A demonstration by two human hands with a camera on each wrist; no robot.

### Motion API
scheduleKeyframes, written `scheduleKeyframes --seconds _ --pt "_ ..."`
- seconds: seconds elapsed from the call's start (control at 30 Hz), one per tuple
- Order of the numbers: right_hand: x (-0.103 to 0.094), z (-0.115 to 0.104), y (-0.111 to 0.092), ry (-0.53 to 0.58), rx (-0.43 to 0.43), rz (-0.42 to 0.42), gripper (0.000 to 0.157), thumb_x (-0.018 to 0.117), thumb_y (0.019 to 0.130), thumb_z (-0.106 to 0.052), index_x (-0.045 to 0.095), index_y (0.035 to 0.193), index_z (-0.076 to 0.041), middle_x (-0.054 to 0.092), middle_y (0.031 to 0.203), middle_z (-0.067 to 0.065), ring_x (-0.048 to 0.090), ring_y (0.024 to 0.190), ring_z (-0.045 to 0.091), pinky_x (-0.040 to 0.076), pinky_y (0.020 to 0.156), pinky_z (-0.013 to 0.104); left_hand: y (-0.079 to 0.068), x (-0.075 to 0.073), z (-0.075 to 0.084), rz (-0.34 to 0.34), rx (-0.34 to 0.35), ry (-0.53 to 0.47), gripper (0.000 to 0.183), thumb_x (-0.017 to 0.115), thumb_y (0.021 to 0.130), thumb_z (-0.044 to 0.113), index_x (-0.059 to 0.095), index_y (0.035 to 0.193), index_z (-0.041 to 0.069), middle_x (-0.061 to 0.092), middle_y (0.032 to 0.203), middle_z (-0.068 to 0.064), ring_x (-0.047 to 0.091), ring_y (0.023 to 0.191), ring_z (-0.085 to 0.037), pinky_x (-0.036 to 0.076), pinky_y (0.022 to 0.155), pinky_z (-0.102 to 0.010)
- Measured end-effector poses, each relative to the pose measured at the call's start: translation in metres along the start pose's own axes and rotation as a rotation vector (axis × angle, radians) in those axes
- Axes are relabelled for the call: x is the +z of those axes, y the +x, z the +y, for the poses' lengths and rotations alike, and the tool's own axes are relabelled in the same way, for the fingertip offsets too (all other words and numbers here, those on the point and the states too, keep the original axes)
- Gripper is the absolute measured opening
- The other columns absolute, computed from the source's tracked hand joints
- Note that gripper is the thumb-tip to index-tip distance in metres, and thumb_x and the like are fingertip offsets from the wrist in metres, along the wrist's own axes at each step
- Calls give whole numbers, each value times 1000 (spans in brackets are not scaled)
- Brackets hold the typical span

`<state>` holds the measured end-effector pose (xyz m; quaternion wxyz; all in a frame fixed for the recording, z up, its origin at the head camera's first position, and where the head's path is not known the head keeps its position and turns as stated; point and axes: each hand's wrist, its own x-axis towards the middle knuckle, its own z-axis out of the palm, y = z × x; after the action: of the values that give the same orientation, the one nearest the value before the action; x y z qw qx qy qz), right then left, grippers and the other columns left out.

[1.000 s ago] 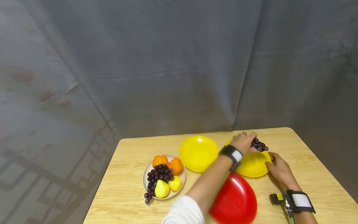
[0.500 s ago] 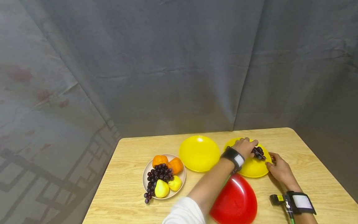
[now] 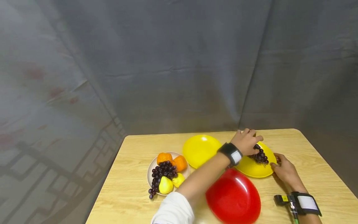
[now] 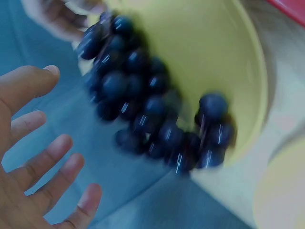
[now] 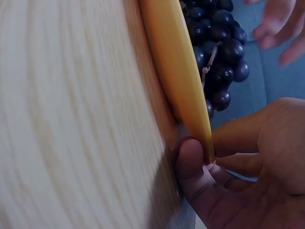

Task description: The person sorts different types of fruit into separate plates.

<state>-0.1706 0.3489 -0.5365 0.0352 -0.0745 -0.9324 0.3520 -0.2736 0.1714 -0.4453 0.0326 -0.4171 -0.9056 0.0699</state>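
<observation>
A bunch of dark grapes [image 4: 138, 86] lies on the right-hand yellow plate [image 3: 253, 169]. My left hand [image 3: 246, 142] is over that plate; in the left wrist view its fingers [image 4: 57, 148] are spread apart, with a gap between them and the grapes. At the plate's right edge my right hand [image 3: 286, 169] pinches the rim, the thumb [image 5: 190, 155] on one face and the fingers on the other, as the right wrist view shows. The left forearm hides part of the plates in the head view.
A second yellow plate [image 3: 199, 151] stands to the left, and a red plate [image 3: 235, 196] sits nearer me. Farther left, a pale plate [image 3: 151, 177] carries oranges [image 3: 180, 163], pears [image 3: 166, 185] and more grapes [image 3: 163, 169]. Grey curtains [image 3: 181, 93] hang behind the wooden table [image 3: 126, 186].
The left hand lowered the grapes onto the right-hand yellow plate and let go, its fingers now spread. My right hand keeps its pinch on the rim. The head view has shifted slightly.
</observation>
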Motion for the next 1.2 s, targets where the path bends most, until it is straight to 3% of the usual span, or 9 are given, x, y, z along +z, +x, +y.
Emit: scheduleKeyframes --seconds 0.23,0.4,0.53,0.67,0.77,0.9,1.0,1.1,1.2 --pt "-5 6 6 -25 21 -4 55 47 97 -13 27 137 20 42 121 45 43 107 57 39 87 68 -47 -30 -50 61 10 -67 58 55 89 61 44 142 39 45 136 10 39 122 -11 37 99 -35" --pt "-10 8 10 -30 27 1 57 47 98 -15 25 137 21 40 121 45 42 108 57 38 88 68 -94 -42 -99 128 -9 -150 55 57 89 56 49 139 33 48 134 6 42 118 -13 39 99 -37" --pt "-15 9 10 -39 40 -1 58 46 98 -15 23 138 21 37 123 46 40 109 58 37 89 69 -138 -41 -141 181 -60 -233 53 61 89 52 53 136 29 51 131 4 43 118 -15 39 99 -41" --pt "-16 10 9 -35 69 -2 59 45 97 -14 21 138 21 36 123 46 39 109 57 37 89 69 -184 -26 -174 204 -115 -301 53 62 88 49 54 135 25 51 130 2 44 120 -18 39 101 -46" --pt "-15 10 8 -30 79 5 59 46 96 -12 22 138 21 38 120 45 45 103 54 43 83 64 -219 -9 -188 219 -131 -354 54 64 87 47 55 134 21 53 128 1 46 118 -20 41 98 -48" --pt "-14 9 10 -20 81 7 59 46 96 -11 22 139 21 39 119 44 46 101 52 43 82 63 -264 12 -194 245 -162 -430 51 67 86 41 57 131 19 55 124 -2 51 113 -21 46 92 -47" --pt "-13 10 11 -8 77 -1 59 45 96 -12 22 139 21 37 122 45 40 108 56 37 88 69 -295 29 -193 247 -221 -486 49 67 87 39 57 130 19 54 122 -3 51 110 -21 49 89 -45" --pt "-13 12 10 -7 73 -7 59 46 96 -12 22 138 21 37 122 46 39 108 57 36 88 70 -317 45 -193 241 -277 -543 49 68 86 35 57 129 16 52 121 -5 51 108 -25 51 85 -45" --pt "-12 15 9 -19 74 -3 59 46 95 -12 23 137 22 39 118 45 47 99 52 47 79 60 -330 59 -193 221 -307 -598 52 69 83 29 55 130 14 49 121 -8 51 106 -28 50 83 -46"
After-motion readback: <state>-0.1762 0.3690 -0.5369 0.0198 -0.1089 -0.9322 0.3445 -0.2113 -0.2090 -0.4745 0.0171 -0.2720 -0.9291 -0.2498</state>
